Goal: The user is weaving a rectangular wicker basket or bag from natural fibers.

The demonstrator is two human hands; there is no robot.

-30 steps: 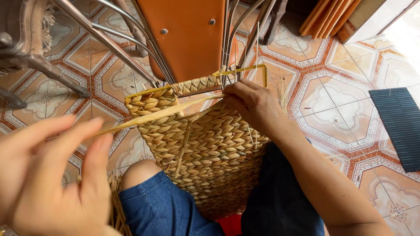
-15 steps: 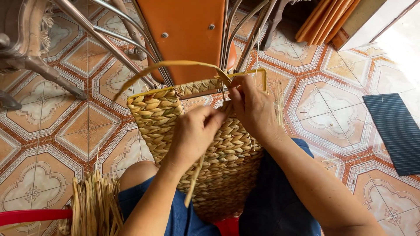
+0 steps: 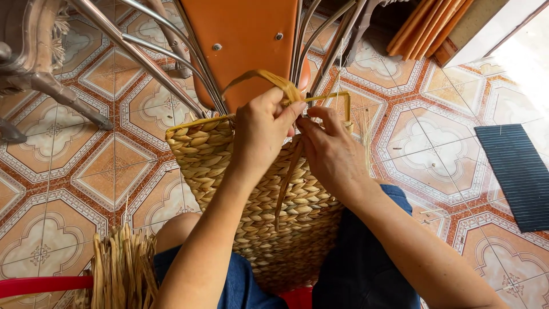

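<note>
Woven straw everywhere, basically. The half-finished woven basket (image 3: 263, 212) sits in the person's lap between the knees, resting against the blue jeans (image 3: 366, 269), with its open rim pointing away toward the orange chair (image 3: 246, 40).

Left hand (image 3: 260, 131) is up at the rim, fingers pinched shut on a flat straw strand (image 3: 269, 80) that loops up and over in an arch above the edge. Right hand (image 3: 331, 154) is right beside it, touching it, fingertips clenched on the same strand where it comes down at the rim. A loose tail of the strand hangs down the front of the basket between the two wrists.

A thin yellowish frame runs along the rim and sticks up at the right corner. Metal chair legs (image 3: 143, 57) splay out across the patterned floor tiles (image 3: 74, 171). A bundle of dry straw (image 3: 123, 269) stands at lower left, just beside the left knee, with something red next to it. A dark ribbed mat (image 3: 514, 171) lies well off to the right.
</note>
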